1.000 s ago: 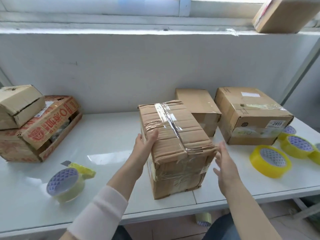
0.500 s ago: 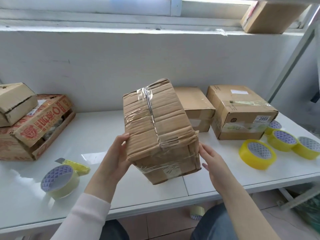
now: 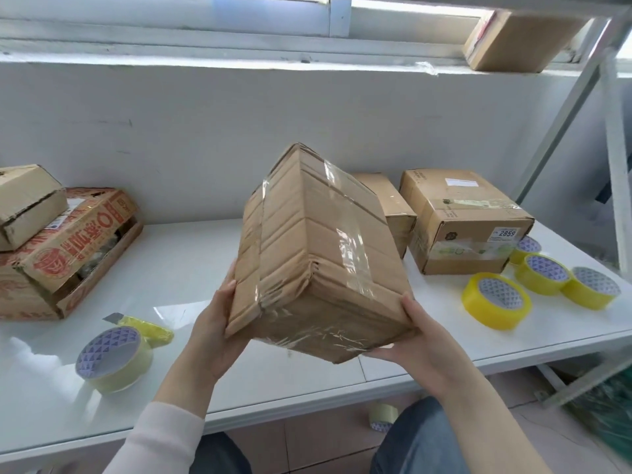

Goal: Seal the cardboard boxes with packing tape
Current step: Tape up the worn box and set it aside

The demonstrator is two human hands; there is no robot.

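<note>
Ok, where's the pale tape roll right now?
Head view, left side of the white table: the pale tape roll lies beside the yellow cutter, left of the left hand holding the taped box.

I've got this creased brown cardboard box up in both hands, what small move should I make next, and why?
Probably set the creased brown cardboard box down on the white table. Your left hand and right hand both hold it tilted in the air, so neither can reach the pale yellow tape roll lying at your left.
</note>
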